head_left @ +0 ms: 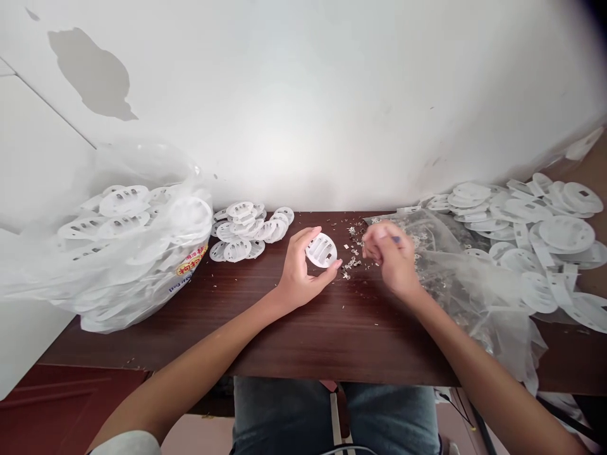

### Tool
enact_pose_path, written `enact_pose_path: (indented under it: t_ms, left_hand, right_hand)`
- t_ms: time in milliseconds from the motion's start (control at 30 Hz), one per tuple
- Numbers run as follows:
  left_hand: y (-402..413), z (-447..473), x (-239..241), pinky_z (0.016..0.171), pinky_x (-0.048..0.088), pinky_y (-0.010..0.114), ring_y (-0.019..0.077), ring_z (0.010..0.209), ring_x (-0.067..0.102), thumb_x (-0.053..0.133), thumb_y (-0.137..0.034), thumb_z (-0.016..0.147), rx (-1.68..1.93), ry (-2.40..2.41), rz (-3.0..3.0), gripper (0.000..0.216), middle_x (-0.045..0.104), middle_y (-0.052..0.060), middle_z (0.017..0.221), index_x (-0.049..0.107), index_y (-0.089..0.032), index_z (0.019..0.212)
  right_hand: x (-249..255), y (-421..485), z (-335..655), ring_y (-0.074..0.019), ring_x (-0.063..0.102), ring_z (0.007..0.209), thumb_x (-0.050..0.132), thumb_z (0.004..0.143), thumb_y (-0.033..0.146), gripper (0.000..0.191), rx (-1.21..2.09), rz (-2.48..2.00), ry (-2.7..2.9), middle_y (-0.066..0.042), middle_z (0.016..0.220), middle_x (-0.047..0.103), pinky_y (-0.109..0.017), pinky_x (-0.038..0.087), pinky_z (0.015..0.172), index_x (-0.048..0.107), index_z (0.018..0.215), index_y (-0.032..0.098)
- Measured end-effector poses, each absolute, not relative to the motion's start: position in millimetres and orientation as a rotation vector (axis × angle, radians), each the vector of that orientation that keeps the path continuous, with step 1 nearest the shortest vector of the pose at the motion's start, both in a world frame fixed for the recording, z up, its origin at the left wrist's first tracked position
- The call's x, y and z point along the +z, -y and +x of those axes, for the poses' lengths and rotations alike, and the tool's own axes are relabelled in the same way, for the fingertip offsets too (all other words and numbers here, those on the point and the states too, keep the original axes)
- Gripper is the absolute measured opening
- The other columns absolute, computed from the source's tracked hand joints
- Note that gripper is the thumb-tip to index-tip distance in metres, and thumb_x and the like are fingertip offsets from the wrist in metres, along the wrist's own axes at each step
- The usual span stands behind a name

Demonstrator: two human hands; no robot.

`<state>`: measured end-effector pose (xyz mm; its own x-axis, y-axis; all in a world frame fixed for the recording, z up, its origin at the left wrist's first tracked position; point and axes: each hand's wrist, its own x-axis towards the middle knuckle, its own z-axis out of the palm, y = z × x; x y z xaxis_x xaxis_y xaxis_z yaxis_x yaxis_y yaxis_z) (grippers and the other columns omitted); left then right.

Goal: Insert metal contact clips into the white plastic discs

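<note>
A white round plastic piece with slots (321, 250) is held by its edge in my left hand (300, 273), its slotted face turned up toward me. My right hand (391, 256) is closed, fingers curled together, a little to the right of the piece and apart from it. Something blue shows at its fingers, too small to name. Small metal clips (351, 260) lie scattered on the dark wooden table (303, 341) between the two hands.
Several similar white discs (237, 230) are heaped at the back left, beside a full clear plastic bag (142, 278). At the right, a clear bag of small metal parts (441, 265) lies before a large pile of white pieces (535, 234). A white wall (303, 114) stands behind.
</note>
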<state>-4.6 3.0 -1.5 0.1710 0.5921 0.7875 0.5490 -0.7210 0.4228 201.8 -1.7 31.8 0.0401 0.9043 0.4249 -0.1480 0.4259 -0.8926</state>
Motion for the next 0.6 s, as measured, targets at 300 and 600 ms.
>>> enact_pose_path:
  t_ms: [300, 600]
  left_hand:
    - [12, 5, -5, 0.115, 0.055, 0.050, 0.0309, 0.152, 0.049, 0.067, -0.045, 0.101, 1.524, -0.872, 1.952, 0.076, 0.033, 0.019, 0.171, 0.024, -0.031, 0.162]
    - [13, 4, 3, 0.107, 0.059, 0.046, 0.0311, 0.140, 0.062, 0.050, -0.064, 0.105, 1.194, -0.751, 1.482, 0.073, 0.040, 0.018, 0.171, 0.029, -0.031, 0.166]
  right_hand:
    - [9, 8, 180, -0.0125, 0.033, 0.056, 0.063, 0.103, 0.052, 0.048, 1.267, -0.868, 1.450, 0.004, 0.061, 0.043, -0.029, 0.028, 0.056, 0.055, 0.067, 0.021]
    - [11, 1, 194, -0.0130, 0.039, 0.055, 0.067, 0.097, 0.045, 0.050, 1.165, -0.760, 1.494, 0.002, 0.056, 0.048, -0.029, 0.030, 0.056, 0.051, 0.056, 0.021]
